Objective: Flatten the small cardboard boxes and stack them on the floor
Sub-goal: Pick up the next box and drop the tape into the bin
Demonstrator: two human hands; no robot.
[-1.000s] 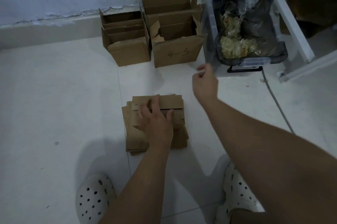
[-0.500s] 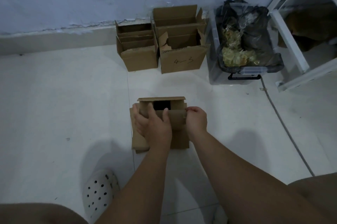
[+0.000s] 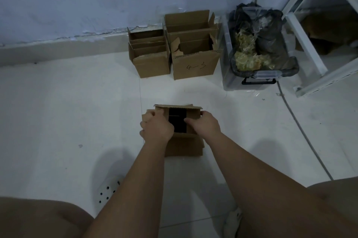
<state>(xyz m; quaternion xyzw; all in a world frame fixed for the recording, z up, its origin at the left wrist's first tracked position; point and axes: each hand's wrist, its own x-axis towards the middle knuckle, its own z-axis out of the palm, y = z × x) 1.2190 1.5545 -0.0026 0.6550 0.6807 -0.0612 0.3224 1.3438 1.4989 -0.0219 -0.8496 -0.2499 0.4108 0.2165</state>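
Left hand [image 3: 157, 127] and right hand [image 3: 205, 124], each in grip of the box [image 3: 193, 113] (mouth wider than before)

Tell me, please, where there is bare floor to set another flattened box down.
The widest bare floor lies left of the flattened pile, up to the skirting. A strip is free between the pile and the upright boxes, and another from the pile right to the cable. The wall corner is crowded: boxes, bin, shelf frame.

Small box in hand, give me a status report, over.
Left hand and right hand both grip small box. Box not yet flat, sits atop flattened stack. Open boxes stand by the wall. Nothing in the way.
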